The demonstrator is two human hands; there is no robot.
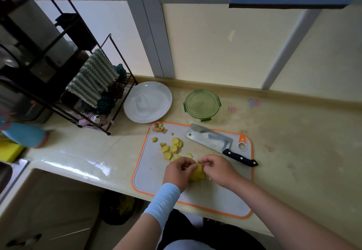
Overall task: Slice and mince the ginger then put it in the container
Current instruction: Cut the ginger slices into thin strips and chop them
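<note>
On the orange-rimmed cutting board (152,175) at the worktop's (293,152) front edge, the left hand (179,171) and right hand (217,169) pinch a stack of ginger slices (197,173) between them. Just behind them lie loose slices (172,148). The cleaver (211,140) rests flat toward the board's far right corner, and the green container (202,105) and white plate (147,102) stand near the worktop's back edge.

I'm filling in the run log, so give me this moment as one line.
phase: slices cut, unminced | left hand: holds ginger pile | right hand: pinches same pile | cleaver: lying on cutting board, unheld | container: on counter beyond board
</note>
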